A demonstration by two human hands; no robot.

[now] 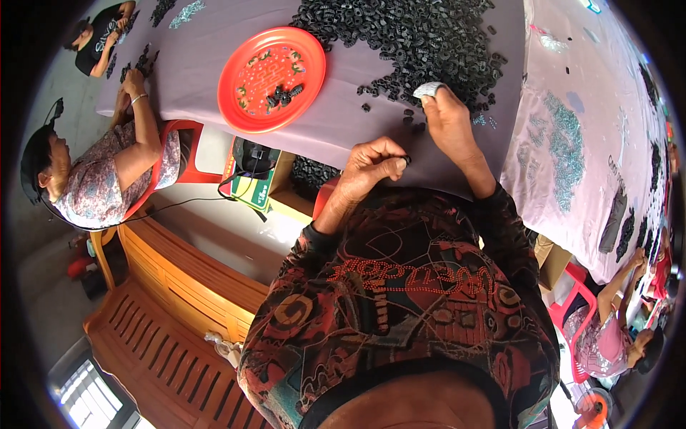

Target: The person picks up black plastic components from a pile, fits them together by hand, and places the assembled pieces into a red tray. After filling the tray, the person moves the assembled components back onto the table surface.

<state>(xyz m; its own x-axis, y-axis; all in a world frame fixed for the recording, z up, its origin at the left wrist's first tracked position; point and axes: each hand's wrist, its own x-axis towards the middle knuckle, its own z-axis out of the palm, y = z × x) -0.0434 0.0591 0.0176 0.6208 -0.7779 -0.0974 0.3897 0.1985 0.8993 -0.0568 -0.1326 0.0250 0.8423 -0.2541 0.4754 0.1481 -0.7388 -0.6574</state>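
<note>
My left hand (373, 168) is closed in a pinch in front of my chest, with a small black plastic piece (407, 160) at its fingertips. To its right and farther out, my right hand (451, 123) hovers over the near edge of the black pile, fingers bent together. A whitish-grey wrap (428, 89) covers its fingertip area; whether anything is pinched beneath it is hidden. Beyond both hands spreads a large heap of small black ring-like plastic pieces (421, 43). Tiny blue-grey bits (484, 121) lie beside the right wrist.
A red plate (232, 107) with several black pieces stands left on the purple-grey tablecloth (357, 132). At right, a pale-covered table (522, 186) bears blue-grey bits (564, 154). Co-workers sit left (93, 171) and right (597, 339). A wooden bench (171, 350) and open cartons (286, 189) are nearby.
</note>
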